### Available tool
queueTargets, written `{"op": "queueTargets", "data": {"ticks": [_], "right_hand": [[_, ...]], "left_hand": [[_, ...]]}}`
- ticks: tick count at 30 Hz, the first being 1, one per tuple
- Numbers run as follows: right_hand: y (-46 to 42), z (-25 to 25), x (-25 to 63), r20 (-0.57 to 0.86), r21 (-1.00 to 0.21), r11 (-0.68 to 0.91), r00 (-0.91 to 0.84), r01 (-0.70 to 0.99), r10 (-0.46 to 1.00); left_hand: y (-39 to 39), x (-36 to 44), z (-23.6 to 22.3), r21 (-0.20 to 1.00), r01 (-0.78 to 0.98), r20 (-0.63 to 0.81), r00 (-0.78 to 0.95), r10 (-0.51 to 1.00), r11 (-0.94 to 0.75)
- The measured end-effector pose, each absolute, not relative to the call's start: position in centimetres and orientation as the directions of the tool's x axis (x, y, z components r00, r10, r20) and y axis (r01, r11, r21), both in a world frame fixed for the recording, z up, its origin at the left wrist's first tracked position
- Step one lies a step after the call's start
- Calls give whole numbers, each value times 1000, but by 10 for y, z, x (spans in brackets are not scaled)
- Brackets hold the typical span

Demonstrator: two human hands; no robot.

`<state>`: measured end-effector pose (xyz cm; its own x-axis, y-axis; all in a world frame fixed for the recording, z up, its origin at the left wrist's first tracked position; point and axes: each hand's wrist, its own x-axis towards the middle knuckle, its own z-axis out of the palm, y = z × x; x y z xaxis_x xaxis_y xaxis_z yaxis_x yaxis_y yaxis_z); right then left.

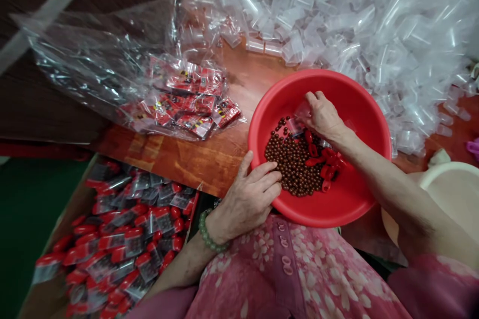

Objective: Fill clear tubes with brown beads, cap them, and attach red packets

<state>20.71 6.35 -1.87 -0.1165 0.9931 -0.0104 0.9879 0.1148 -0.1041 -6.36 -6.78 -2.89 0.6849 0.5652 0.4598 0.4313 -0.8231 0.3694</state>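
Note:
A red plastic basin (355, 212) sits before me, with many small brown balls (299, 167) heaped in its left half. Several small red plastic pieces (327, 167) lie beside the balls. My left hand (249, 197) grips the near-left rim, its fingers bent over the edge and touching the outermost balls. Inside the basin, over the far side of the balls, my right hand (324, 114) is closed on a small clear plastic container (302, 111), partly hidden by the fingers. Another clear piece shows below that hand, too covered to make out.
Clear plastic containers (337, 20) are piled across the back and right. A clear bag (112, 60) with red printed packets (194, 99) lies left on the wooden table (194, 167). Lower left, a box holds red-capped clear containers (123, 239). A pale tub (452, 184) stands at right.

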Motion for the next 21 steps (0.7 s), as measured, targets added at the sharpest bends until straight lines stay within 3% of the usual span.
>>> {"op": "queueTargets", "data": {"ticks": [10, 17, 21], "right_hand": [[71, -25, 205, -102, -314, 190, -232, 930, 967], [65, -25, 205, -51, -174, 93, -103, 980, 993], [61, -31, 186, -94, -175, 175, -194, 969, 976]], "left_hand": [[-68, -64, -31, 362, 429, 469, 683, 559, -828], [-68, -64, -28, 394, 426, 458, 677, 576, -814], [-68, -63, -27, 403, 422, 452, 679, 578, -812]]}}
